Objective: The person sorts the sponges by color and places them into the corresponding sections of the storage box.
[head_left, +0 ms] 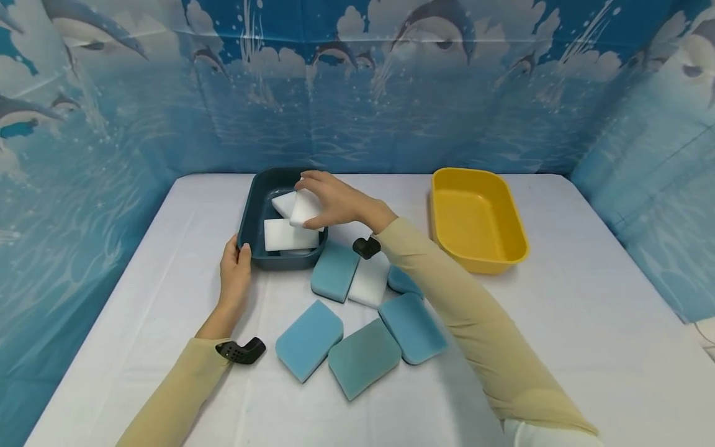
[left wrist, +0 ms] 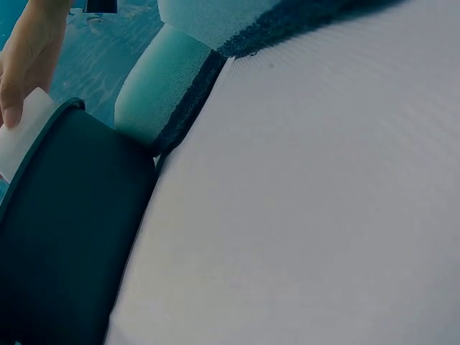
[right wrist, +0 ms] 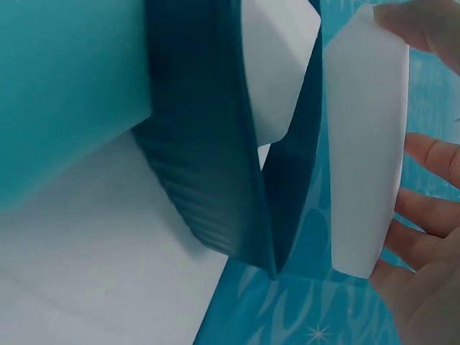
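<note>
In the head view my right hand (head_left: 342, 203) pinches a white sponge (head_left: 305, 207) between thumb and fingers, above the dark blue tub (head_left: 285, 263). The right wrist view shows this white sponge (right wrist: 365, 151) apart from the tub's rim, thumb at one end and fingers along its edge. Inside the tub lie other white sponges (head_left: 290, 235), partly covered by the held one. My left hand (head_left: 234, 276) holds the tub's front left corner, thumb by the rim; its fingers are mostly hidden. Only the tub's outer wall (left wrist: 72, 237) shows beside it in the left wrist view.
Several blue sponges (head_left: 310, 340) and a greenish one (head_left: 365, 358) lie on the white table (head_left: 167, 347) in front of the tub. A white sponge (head_left: 368, 280) sits among them, partly under my right arm. At the back right stands a yellow tub (head_left: 475, 217).
</note>
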Motion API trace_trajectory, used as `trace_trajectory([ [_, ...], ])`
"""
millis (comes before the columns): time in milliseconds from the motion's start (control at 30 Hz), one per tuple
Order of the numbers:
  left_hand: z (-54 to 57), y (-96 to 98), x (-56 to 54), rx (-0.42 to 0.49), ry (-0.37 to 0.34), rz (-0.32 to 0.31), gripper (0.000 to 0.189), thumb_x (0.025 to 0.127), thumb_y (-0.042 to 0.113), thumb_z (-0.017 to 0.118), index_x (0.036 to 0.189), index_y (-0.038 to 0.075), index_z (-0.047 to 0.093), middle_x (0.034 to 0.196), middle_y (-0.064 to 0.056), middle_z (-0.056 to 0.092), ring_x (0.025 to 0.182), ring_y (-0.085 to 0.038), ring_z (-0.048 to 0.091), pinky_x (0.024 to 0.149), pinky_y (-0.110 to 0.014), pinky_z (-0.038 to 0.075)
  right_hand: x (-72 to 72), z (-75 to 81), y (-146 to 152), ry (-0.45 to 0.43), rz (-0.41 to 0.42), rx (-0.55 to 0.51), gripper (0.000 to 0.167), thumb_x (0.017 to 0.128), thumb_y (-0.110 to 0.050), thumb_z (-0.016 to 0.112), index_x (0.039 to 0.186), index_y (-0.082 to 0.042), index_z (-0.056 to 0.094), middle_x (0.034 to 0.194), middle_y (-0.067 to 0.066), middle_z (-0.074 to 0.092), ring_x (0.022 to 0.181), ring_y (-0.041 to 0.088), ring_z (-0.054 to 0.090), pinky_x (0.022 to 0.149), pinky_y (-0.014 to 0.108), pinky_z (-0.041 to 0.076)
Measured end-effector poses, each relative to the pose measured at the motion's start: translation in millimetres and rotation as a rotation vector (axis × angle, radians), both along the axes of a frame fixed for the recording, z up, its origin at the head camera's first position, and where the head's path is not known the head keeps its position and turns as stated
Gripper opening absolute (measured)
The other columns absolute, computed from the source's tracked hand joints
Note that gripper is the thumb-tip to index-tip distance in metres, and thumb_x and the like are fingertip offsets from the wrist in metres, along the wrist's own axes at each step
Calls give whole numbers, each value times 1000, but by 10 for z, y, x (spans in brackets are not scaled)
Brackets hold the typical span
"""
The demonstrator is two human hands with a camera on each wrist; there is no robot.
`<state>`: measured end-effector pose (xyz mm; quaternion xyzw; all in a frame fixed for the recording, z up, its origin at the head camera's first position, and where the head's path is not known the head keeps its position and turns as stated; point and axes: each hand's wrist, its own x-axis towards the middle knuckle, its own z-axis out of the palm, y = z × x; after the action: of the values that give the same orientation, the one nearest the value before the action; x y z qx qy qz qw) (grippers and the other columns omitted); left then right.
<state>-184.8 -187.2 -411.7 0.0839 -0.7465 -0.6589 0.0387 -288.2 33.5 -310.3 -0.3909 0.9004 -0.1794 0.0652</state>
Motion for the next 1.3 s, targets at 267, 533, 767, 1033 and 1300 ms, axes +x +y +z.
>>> trace_trajectory([
  [267,-6,46,-25,5,-10,-6,51,103,23,29,150,6,16,157,-9,18,146,-17,17,121,-34,20,-70,99,-112,-6,-2,36,69,82,-39,69,139,-12,41,156,15,21,145,29,21,117,44,28],
  [533,2,31,-17,-2,7,-5,51,103,23,29,150,5,16,157,-10,18,147,-17,16,121,-35,19,-131,179,-196,-14,-6,66,72,83,-38,67,143,-15,36,156,14,18,145,29,19,117,45,26],
  [767,16,58,-2,9,3,-32,52,103,23,28,150,6,14,158,-8,15,147,-16,13,121,-34,18,-184,105,-189,19,-28,28,66,90,-24,60,147,-15,28,158,12,14,147,28,15,118,43,25],
  [1033,25,43,-15,2,-4,-6,52,103,23,28,150,7,14,158,-9,17,146,-17,16,121,-33,19,-179,93,-107,42,-46,40,66,91,-22,60,148,-14,27,158,11,15,146,28,18,117,42,28],
  [1300,17,-1,-13,-8,-13,11,52,103,23,28,150,5,14,158,-10,16,147,-18,15,121,-34,19,-100,98,-48,43,-30,54,66,91,-23,60,148,-14,28,158,12,15,146,27,18,117,41,28],
])
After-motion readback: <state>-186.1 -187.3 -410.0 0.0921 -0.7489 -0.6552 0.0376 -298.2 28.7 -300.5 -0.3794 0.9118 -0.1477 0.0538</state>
